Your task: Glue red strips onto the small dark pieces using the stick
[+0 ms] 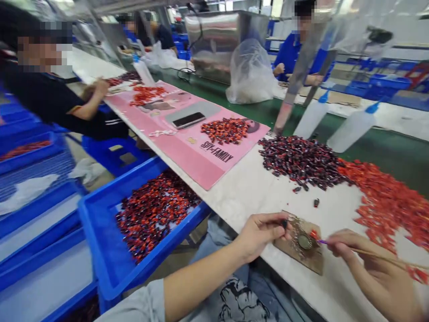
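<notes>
From the head camera, the left hand (259,235) pinches a small dark piece (284,222) between curled fingers at the near left edge of the brown board (313,261). The right hand (372,268), fingers closed, grips a thin stick (368,253) whose tip reaches a red piece (314,234) on the board. Beyond the board lie a dark pile (298,161) and a red pile (385,197); left of it sits a blue bin (100,250).
</notes>
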A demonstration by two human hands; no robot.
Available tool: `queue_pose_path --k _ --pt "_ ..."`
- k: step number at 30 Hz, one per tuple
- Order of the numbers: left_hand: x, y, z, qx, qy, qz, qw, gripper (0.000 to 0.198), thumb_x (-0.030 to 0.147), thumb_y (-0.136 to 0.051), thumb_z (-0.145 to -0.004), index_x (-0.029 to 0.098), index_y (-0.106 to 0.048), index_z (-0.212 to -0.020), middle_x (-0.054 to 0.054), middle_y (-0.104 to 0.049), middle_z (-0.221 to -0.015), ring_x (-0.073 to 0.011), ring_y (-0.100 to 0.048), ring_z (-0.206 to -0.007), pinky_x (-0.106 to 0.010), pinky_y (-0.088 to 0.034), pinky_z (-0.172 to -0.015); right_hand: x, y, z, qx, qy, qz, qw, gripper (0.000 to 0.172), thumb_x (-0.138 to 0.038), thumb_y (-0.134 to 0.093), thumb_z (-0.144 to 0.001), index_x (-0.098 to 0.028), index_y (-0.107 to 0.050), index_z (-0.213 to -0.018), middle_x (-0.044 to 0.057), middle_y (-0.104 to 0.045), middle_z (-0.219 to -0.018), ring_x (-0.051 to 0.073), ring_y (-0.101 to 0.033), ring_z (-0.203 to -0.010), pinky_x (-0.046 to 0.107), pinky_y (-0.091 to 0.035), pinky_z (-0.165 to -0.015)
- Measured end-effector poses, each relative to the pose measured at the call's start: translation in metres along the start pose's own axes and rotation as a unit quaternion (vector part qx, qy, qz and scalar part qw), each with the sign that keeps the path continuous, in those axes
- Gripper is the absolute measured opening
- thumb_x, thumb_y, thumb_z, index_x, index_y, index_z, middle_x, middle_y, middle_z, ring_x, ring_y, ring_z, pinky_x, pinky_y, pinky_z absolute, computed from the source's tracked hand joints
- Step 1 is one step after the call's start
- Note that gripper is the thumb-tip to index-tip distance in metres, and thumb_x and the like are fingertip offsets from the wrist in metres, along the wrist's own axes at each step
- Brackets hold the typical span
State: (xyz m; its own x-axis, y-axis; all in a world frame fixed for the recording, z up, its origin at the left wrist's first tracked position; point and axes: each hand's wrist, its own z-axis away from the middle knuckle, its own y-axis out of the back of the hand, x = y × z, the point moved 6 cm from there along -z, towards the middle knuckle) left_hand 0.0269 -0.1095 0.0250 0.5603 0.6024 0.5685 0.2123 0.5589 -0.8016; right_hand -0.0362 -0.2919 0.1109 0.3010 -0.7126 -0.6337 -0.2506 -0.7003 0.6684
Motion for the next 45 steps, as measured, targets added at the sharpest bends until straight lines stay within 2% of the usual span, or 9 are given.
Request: queue_pose_path --k 4,9,17,27,34,39,42,43,45 --pt "-0.001 0.002 0.005 -0.013 -0.003 -0.023 1.0 0.049 0.035 -0.102 -0.054 0.021 -0.084 -0.097 -0.002 -0.076 -0.08 -0.0076 -0.062 -0.062 -0.023 -0.048 -0.069 -0.018 -0.015 -0.006 -0.045 0.031 -0.009 0.998 0.029 -0.037 -0.052 -0.103 -0.026 -0.068 -0.081 0.0 -0.072 -0.072 0.015 -0.068 -0.061 0.022 -0.054 -0.057" --pt "0.001 0.002 0.007 -0.016 -0.026 -0.037 0.999 0.046 0.038 -0.099 -0.059 0.019 -0.083 -0.098 -0.002 -0.071 -0.077 -0.0074 -0.059 -0.061 -0.023 -0.046 -0.065 -0.011 -0.028 -0.004 -0.092 0.036 0.031 0.995 0.03 -0.026 -0.047 -0.103 -0.023 -0.065 -0.08 0.0 -0.07 -0.071 0.013 -0.066 -0.061 0.021 -0.051 -0.054" --pt "-0.001 0.006 0.004 -0.004 -0.01 -0.043 0.999 0.045 0.031 -0.1 -0.057 0.019 -0.082 -0.097 -0.004 -0.076 -0.084 -0.0083 -0.063 -0.062 -0.022 -0.049 -0.064 -0.015 -0.024 -0.002 -0.084 0.075 0.051 0.992 0.025 -0.02 -0.045 -0.103 -0.022 -0.062 -0.084 0.0 -0.066 -0.072 0.013 -0.064 -0.062 0.021 -0.05 -0.055" --pt "0.0 0.005 0.006 -0.017 -0.007 -0.039 0.999 0.035 0.031 -0.096 -0.066 0.02 -0.081 -0.095 -0.003 -0.077 -0.085 -0.0105 -0.071 -0.068 -0.02 -0.056 -0.067 -0.011 -0.025 -0.001 -0.085 0.06 -0.01 0.994 0.021 -0.018 -0.048 -0.103 -0.022 -0.065 -0.091 0.002 -0.07 -0.081 0.013 -0.067 -0.071 0.022 -0.053 -0.065" --pt "0.002 0.005 0.007 -0.006 0.0 -0.05 0.999 0.037 0.031 -0.096 -0.066 0.018 -0.078 -0.094 -0.002 -0.076 -0.085 -0.0104 -0.07 -0.067 -0.021 -0.056 -0.067 -0.004 -0.017 -0.005 -0.027 -0.012 -0.103 0.994 0.03 -0.04 -0.057 -0.103 -0.022 -0.07 -0.083 0.005 -0.07 -0.079 0.016 -0.068 -0.074 0.024 -0.054 -0.064" --pt "0.002 0.005 0.007 -0.013 0.0 -0.041 0.999 0.034 0.03 -0.096 -0.067 0.019 -0.077 -0.093 -0.001 -0.075 -0.084 -0.01 -0.07 -0.067 -0.02 -0.056 -0.067 0.01 -0.011 -0.004 0.028 -0.132 -0.206 0.969 0.043 -0.06 -0.074 -0.088 -0.02 -0.071 -0.07 0.006 -0.068 -0.07 0.016 -0.064 -0.061 0.026 -0.052 -0.052" --pt "0.002 0.004 0.007 -0.017 0.001 -0.038 0.999 0.033 0.029 -0.096 -0.067 0.019 -0.077 -0.092 0.0 -0.075 -0.084 -0.0097 -0.071 -0.068 -0.019 -0.057 -0.067 0.021 -0.012 0.001 0.057 -0.223 -0.257 0.938 0.048 -0.062 -0.084 -0.076 -0.021 -0.074 -0.101 0.002 -0.067 -0.067 0.014 -0.06 -0.051 0.024 -0.049 -0.043" --pt "0.002 0.003 0.007 -0.018 0.001 -0.038 0.999 0.032 0.029 -0.096 -0.068 0.019 -0.077 -0.092 0.0 -0.075 -0.084 -0.0097 -0.071 -0.067 -0.019 -0.057 -0.067 0.023 -0.012 0.002 0.064 -0.242 -0.274 0.929 0.064 -0.061 -0.087 -0.073 -0.023 -0.068 -0.121 0.0 -0.066 -0.065 0.015 -0.06 -0.05 0.023 -0.048 -0.042" --pt "0.003 0.003 0.007 -0.02 0.0 -0.037 0.999 0.032 0.028 -0.096 -0.068 0.019 -0.077 -0.092 0.0 -0.075 -0.083 -0.0094 -0.071 -0.067 -0.019 -0.057 -0.067 0.024 -0.013 0.004 0.076 -0.259 -0.299 0.915 0.108 -0.059 -0.09 -0.071 -0.027 -0.033 -0.157 -0.004 -0.065 -0.063 0.016 -0.059 -0.048 0.023 -0.046 -0.04"
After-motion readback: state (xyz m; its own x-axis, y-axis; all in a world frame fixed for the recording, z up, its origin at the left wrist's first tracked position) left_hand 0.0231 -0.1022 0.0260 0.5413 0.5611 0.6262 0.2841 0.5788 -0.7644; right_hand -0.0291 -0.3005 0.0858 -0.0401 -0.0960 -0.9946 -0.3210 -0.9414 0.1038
